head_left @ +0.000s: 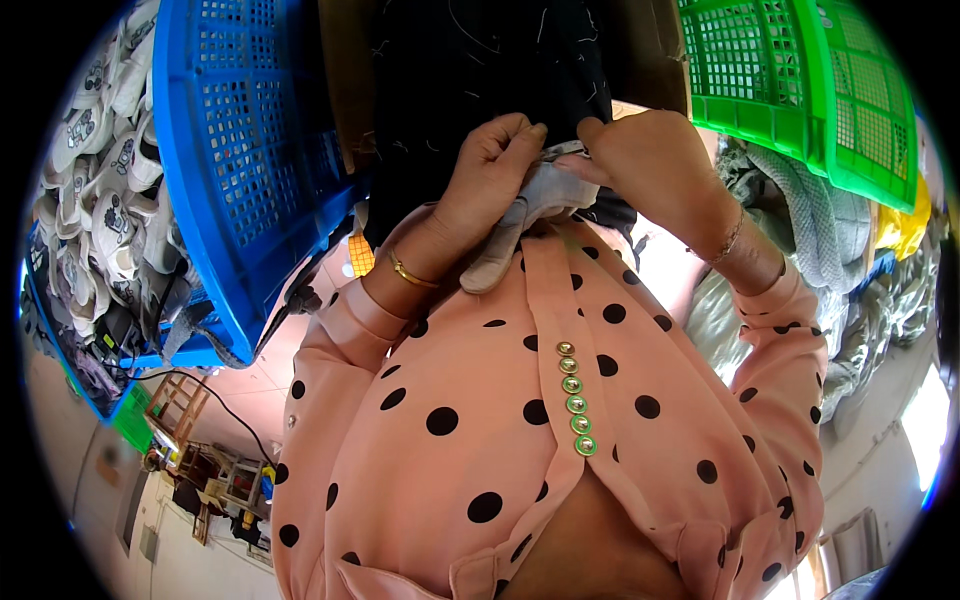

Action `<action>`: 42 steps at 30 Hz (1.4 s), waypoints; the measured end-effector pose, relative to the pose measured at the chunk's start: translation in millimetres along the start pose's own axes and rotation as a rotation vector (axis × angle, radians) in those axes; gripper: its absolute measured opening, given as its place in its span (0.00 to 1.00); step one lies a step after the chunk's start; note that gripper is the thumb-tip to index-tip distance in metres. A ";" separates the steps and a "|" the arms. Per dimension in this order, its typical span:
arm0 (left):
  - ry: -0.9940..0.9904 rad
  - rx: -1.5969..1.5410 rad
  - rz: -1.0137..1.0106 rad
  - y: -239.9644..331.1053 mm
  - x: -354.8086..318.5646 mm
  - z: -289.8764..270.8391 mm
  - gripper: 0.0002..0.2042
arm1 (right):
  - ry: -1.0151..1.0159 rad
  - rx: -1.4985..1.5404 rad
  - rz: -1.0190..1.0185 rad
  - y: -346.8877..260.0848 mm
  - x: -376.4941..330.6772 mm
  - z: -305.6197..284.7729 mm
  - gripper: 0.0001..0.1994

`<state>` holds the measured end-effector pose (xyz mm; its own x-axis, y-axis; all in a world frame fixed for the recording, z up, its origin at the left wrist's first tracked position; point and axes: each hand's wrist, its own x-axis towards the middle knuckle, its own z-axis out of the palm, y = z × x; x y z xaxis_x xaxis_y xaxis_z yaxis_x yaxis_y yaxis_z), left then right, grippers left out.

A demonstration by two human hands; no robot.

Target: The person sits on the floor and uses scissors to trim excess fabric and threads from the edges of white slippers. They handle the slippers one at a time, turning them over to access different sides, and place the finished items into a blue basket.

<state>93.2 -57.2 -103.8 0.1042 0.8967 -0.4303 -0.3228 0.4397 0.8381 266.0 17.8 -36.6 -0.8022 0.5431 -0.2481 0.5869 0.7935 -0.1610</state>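
Note:
My left hand [488,178], with a gold bangle on its wrist, and my right hand [655,160], with a thin bracelet, meet close in front of my chest. Both pinch a small pale grey piece of fabric [535,205], which hangs down between them. My left hand's fingers are curled over its top edge, and my right hand's thumb side presses it from the right. Behind the hands lies black cloth [480,70] flecked with loose threads. My pink blouse with black dots [480,420] fills the lower middle of the view.
A blue plastic crate [235,150] stands at the left and a green one [800,80] at the upper right. White soft pieces with printed patterns [100,170] pile up at the far left. Grey fabric [810,230] and a yellow cloth [900,230] lie at the right.

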 end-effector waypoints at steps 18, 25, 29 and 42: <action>0.113 1.049 0.401 27.1 -54.1 -57.9 0.20 | 0.243 0.082 0.228 11.2 18.7 48.7 0.23; 0.190 0.444 0.340 8.4 -46.1 -44.9 0.07 | 0.526 0.711 0.220 7.8 14.6 41.8 0.20; 0.103 0.255 0.193 23.2 -43.4 -41.7 0.10 | 0.297 0.890 0.153 -21.4 1.6 19.2 0.19; 0.135 -0.197 -0.245 23.6 -42.4 -35.7 0.11 | 0.286 0.962 0.119 -27.6 -4.6 49.5 0.22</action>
<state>47.6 -86.7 -77.7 0.0803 0.7450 -0.6622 -0.4802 0.6111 0.6292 258.9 -20.2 -78.3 -0.6548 0.7499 -0.0946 0.4028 0.2403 -0.8832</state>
